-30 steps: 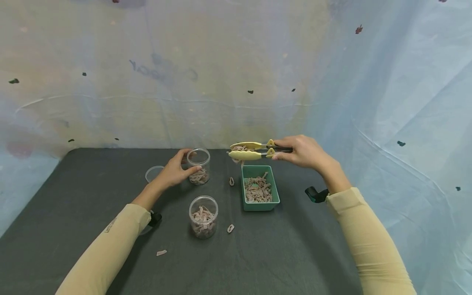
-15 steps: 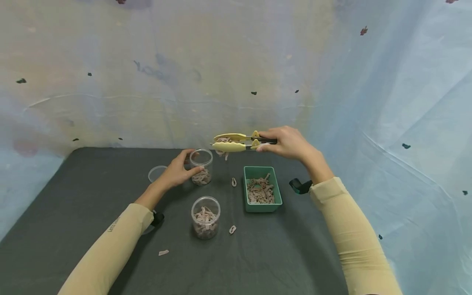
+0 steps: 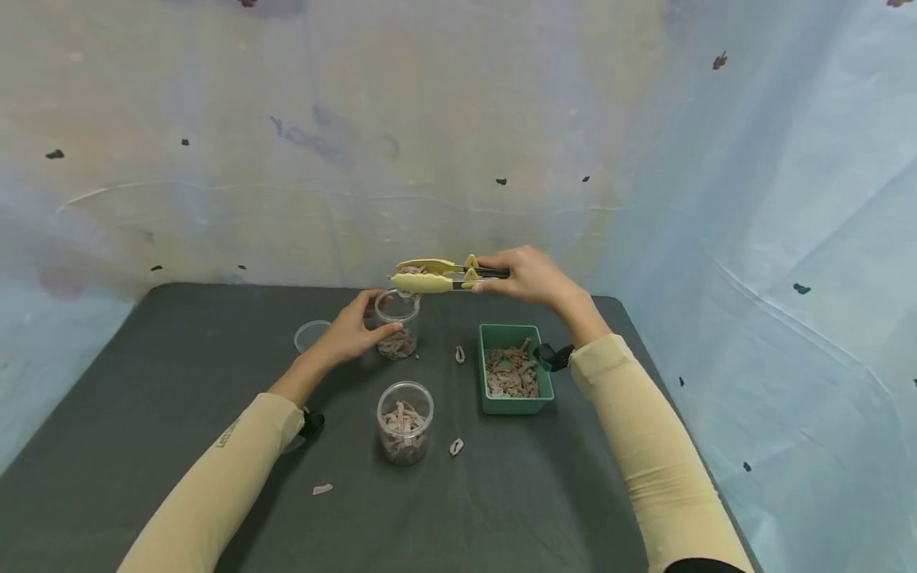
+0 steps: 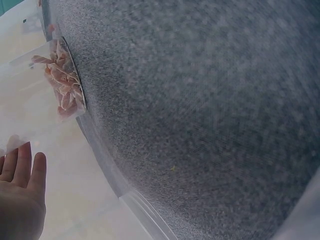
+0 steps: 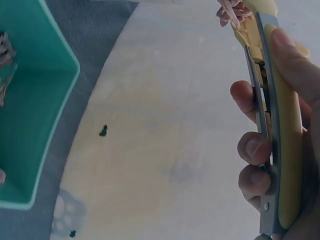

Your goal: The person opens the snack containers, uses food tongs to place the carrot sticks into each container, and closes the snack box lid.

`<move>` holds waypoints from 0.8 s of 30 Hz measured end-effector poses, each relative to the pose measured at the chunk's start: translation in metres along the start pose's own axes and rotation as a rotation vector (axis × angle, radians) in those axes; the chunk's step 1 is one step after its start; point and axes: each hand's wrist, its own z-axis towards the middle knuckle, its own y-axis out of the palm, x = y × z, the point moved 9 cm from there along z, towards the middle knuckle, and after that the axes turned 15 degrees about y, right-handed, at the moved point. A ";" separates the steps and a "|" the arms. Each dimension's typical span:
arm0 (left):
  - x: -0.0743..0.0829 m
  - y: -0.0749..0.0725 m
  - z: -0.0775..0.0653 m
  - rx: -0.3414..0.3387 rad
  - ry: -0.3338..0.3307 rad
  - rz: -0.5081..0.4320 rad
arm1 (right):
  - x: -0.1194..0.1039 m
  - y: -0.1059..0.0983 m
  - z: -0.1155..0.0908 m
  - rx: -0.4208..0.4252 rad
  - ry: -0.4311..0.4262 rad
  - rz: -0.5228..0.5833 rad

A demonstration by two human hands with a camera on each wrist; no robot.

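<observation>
My left hand (image 3: 349,333) grips a clear plastic jar (image 3: 407,317) at the back of the table, thumb at its near side and fingers behind. Light brown strips (image 4: 65,82) fill the jar's lower part. In the right wrist view, my right hand (image 5: 305,95) holds yellow-and-grey tongs (image 5: 289,150) with fingers and thumb around the handles. The tongs' yellow tips (image 3: 421,284) pinch a clump of the same strips over the jar's mouth, and some strips hang down at the rim.
A second clear jar (image 3: 405,426) with strips stands nearer. Right of it is a green rectangular tub (image 3: 517,406) of strips. Loose pieces (image 3: 456,447) lie on the dark table (image 3: 501,493). A clear round lid (image 3: 304,337) lies behind the left wrist. A plastic sheet (image 3: 458,119) hangs behind.
My right hand has carried the tongs and clump leftward from above the green tub to over the far jar's mouth. The left hand has stayed on that jar.
</observation>
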 end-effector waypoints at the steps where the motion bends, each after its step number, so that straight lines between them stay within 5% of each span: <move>1: 0.000 0.000 0.000 -0.001 -0.006 0.001 | -0.001 0.002 0.003 -0.003 0.003 0.002; 24: -0.005 -0.002 -0.002 -0.016 -0.059 0.015 | -0.014 0.046 0.020 -0.004 0.021 -0.094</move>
